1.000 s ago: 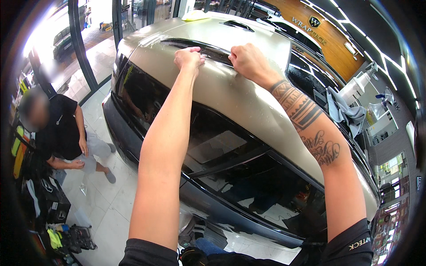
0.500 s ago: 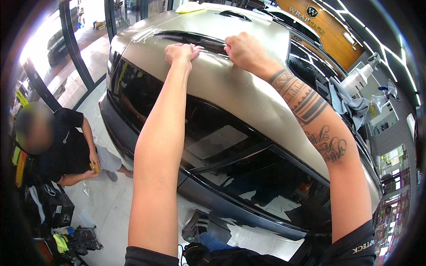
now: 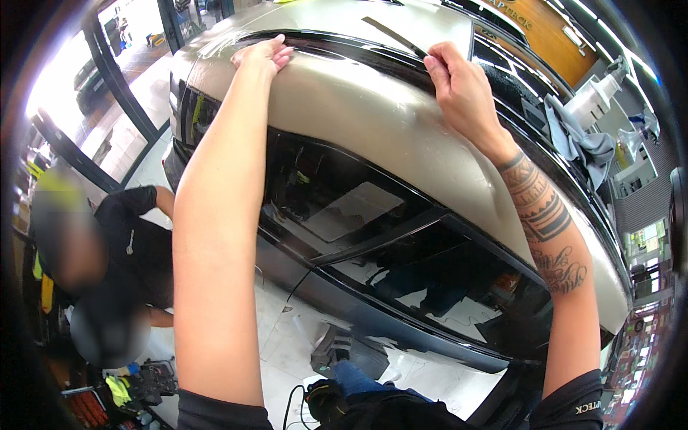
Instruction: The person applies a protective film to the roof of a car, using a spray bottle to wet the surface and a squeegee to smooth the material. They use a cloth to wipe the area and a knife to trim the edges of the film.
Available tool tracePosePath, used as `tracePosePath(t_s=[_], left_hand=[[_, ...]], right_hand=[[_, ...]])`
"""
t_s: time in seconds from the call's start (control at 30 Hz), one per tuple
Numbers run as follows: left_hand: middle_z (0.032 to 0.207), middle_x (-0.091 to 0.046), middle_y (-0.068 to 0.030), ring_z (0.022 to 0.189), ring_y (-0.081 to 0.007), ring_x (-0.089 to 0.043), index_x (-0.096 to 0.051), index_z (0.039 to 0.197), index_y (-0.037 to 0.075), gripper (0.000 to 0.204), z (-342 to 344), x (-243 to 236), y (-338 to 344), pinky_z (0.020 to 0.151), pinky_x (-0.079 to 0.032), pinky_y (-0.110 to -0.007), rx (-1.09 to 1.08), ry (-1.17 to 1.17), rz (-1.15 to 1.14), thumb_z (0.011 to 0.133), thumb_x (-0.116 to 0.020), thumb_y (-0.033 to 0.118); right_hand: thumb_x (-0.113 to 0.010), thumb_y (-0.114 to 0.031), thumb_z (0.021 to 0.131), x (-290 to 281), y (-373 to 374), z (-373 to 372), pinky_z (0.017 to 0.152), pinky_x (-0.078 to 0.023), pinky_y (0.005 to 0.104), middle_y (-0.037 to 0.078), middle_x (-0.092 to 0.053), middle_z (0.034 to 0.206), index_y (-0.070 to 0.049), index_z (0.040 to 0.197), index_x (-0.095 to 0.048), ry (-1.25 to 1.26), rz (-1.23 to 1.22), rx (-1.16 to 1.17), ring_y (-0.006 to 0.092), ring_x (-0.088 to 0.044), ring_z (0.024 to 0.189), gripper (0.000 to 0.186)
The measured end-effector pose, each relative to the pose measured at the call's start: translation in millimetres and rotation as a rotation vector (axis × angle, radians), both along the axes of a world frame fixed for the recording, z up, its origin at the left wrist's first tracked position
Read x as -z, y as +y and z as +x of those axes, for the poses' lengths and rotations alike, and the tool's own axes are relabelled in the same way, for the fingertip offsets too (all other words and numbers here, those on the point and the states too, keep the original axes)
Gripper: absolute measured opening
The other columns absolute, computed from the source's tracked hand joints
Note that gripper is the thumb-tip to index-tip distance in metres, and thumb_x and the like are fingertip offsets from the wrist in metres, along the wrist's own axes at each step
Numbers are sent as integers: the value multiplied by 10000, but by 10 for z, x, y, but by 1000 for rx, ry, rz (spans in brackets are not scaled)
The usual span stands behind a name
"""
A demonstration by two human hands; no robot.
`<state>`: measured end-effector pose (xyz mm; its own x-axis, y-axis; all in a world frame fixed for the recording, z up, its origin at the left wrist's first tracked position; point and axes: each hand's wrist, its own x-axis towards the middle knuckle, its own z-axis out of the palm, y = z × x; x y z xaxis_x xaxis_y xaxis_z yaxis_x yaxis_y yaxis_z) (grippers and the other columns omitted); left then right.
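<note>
A car's satin champagne roof edge (image 3: 337,93) spans the view, above dark side windows (image 3: 337,193) and beside a long black glossy channel. My left hand (image 3: 261,56) rests at this channel toward the far left end, fingers bent and apart, near wrinkled clear film (image 3: 215,44). My right hand (image 3: 455,86) grips a thin, dark, narrow strip (image 3: 387,30) by one end, its fingers closed; the strip angles up and left over the lighter roof surface.
A person in black (image 3: 140,236) leans close on the left, beside tools (image 3: 147,380). A spray bottle (image 3: 591,97) and grey cloth (image 3: 573,136) lie at the right. A dark step (image 3: 337,344) is below me, with a cable nearby. Glass doors (image 3: 107,107) stand behind.
My left hand has moved up and left, its fingers loosened. My right hand has shifted right, and the dark strip now shows raised in it. The person at left has come lower and closer.
</note>
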<state>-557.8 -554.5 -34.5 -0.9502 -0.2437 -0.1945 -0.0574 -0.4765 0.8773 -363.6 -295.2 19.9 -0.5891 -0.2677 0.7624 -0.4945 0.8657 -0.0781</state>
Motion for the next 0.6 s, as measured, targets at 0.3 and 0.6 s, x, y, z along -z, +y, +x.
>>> tracePosePath(t_s=[0.3, 0.6], left_hand=[[855, -697, -57, 779, -157, -693, -640, 890, 51, 45, -75, -19, -18, 491, -506, -188, 76, -65, -320, 848, -643, 66], [966, -664, -114, 860, -183, -674, -553, 1075, 22, 201, 7, 57, -418, 595, -555, -218, 58, -100, -195, 884, -592, 71]], right_hand=[[-586, -202, 880, 215, 234, 202, 510, -467, 356, 97, -599, 652, -80, 868, -581, 175, -55, -84, 265, -618, 581, 122], [-630, -321, 838, 168, 177, 212, 451, -413, 358, 74, -590, 634, -88, 716, -592, 240, -95, -90, 257, -573, 509, 266]])
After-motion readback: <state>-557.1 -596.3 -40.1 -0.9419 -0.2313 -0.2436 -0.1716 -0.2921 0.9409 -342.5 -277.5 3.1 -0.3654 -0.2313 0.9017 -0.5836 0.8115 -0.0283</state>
